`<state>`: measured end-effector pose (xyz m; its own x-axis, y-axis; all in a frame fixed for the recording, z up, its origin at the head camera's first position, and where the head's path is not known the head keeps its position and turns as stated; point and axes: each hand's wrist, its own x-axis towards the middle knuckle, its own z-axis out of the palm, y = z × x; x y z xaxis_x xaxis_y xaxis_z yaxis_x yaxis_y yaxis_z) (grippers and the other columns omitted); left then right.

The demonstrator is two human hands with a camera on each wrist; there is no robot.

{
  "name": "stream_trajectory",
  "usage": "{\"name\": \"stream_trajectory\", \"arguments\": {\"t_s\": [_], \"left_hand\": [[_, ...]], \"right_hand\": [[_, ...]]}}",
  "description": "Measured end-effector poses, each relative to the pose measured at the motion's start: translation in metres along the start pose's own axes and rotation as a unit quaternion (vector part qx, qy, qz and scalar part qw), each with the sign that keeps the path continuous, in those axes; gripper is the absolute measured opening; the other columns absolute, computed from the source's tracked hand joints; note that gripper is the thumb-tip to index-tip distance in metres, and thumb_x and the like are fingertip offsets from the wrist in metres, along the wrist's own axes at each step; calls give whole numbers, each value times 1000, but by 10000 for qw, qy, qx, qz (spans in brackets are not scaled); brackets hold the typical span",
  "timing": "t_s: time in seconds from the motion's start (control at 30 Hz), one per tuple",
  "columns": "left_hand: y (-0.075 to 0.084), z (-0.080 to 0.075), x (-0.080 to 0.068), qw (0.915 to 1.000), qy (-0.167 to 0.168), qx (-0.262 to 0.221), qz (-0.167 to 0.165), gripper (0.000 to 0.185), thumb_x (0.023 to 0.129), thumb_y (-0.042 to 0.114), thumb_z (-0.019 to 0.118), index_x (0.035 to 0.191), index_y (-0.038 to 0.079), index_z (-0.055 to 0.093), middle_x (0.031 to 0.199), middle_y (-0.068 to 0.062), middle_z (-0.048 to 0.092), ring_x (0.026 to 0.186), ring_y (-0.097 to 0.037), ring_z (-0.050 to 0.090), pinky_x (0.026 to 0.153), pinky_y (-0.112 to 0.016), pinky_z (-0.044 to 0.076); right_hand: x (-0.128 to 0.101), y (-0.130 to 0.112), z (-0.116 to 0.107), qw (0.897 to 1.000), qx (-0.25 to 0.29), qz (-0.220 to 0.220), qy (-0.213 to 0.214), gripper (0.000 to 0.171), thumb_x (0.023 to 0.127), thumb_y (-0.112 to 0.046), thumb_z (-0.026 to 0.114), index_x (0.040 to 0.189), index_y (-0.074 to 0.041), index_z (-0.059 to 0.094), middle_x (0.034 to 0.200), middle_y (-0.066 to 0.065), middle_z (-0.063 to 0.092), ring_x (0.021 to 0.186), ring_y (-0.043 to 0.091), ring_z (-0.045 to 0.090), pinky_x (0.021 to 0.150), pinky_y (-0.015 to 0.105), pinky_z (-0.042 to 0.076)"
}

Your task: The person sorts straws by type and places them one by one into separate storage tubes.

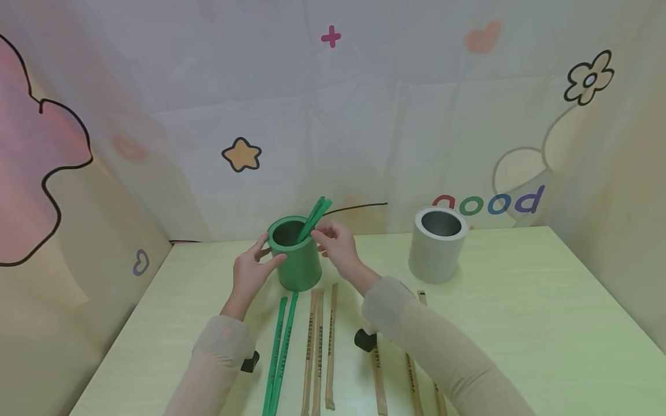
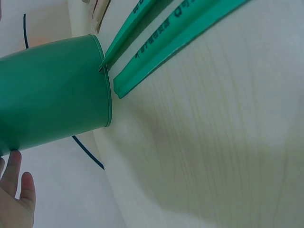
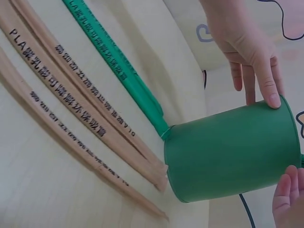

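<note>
A green cup (image 1: pixel 300 268) stands upright near the back of the table, with a few green wrapped straws (image 1: pixel 315 218) leaning out over its right side. My left hand (image 1: pixel 252 274) grips it from the left, thumb on the front and fingers at the rim. My right hand (image 1: pixel 338 245) is at the opposite side, its loosely bent fingertips by the rim just below the straws; whether they touch the cup is unclear. In the right wrist view, the fingers (image 3: pixel 287 190) of that hand show beside the cup wall. Two more green wrapped straws (image 1: pixel 281 352) lie in front of the cup.
A white cup (image 1: pixel 437 248) stands farther right. Several brown wrapped straws (image 1: pixel 314 346) lie right of the green ones, and more brown straws (image 1: pixel 378 375) lie partly under my right sleeve. A printed cloth backdrop (image 1: pixel 354 115) rises behind the table.
</note>
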<state>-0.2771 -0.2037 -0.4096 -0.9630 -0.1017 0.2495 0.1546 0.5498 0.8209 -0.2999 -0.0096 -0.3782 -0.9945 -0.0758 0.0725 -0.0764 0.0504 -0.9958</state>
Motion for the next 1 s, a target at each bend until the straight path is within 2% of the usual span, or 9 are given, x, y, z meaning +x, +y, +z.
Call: {"name": "stream_trajectory", "arguments": {"t_s": [0.13,0.23,0.37,0.43,0.53,0.63,0.77,1.0], "left_hand": [[0,0,0,10000,20,28,-35,71,72,44,68,134,23,39,132,-6,47,111,-24,54,92,-45,41],[-1,0,0,10000,31,55,-37,72,72,44,68,134,23,40,131,-7,47,111,-25,54,92,-45,41],[-1,-1,1,10000,23,72,-23,72,71,45,67,134,22,39,131,-7,47,111,-25,54,91,-45,42],[-1,-1,1,10000,26,82,-30,72,71,46,67,134,23,39,131,-7,47,111,-24,54,90,-44,43],[0,-1,1,10000,17,84,-24,72,71,46,67,134,22,40,131,-8,47,110,-25,55,89,-44,44],[0,-1,1,9999,39,96,-20,72,71,45,68,133,22,40,131,-8,48,109,-24,55,88,-43,45],[0,0,0,9999,67,120,-17,71,71,44,68,133,22,41,130,-7,48,109,-23,56,86,-41,46],[-1,0,0,9999,66,126,-26,71,71,45,68,133,24,41,128,-7,51,109,-23,55,85,-41,47]], "right_hand": [[-4,6,0,9999,-91,7,-112,22,85,-19,59,98,-2,59,88,14,61,77,34,59,68,38,52],[-9,11,1,9996,-149,34,-252,23,84,-20,60,98,-2,59,85,10,60,77,32,60,70,41,52],[-18,19,4,9978,-390,51,-534,23,84,-20,60,98,-3,58,82,5,57,72,24,58,68,35,52],[-22,22,6,9956,-609,14,-705,23,83,-20,61,98,-3,58,84,5,57,70,18,56,65,31,51],[-28,27,10,9911,-883,3,-999,24,83,-20,62,100,-3,58,89,9,58,72,14,53,64,31,51],[-33,33,15,9861,-1098,116,-1241,29,82,-20,63,103,-1,57,91,12,59,74,18,58,64,34,52],[-39,39,23,9796,-1190,498,-1539,38,80,-20,64,109,2,53,88,13,59,73,27,62,61,34,52],[-50,51,36,9701,-1419,898,-1754,42,78,-20,67,110,2,50,78,14,60,62,28,62,55,34,53]]}}
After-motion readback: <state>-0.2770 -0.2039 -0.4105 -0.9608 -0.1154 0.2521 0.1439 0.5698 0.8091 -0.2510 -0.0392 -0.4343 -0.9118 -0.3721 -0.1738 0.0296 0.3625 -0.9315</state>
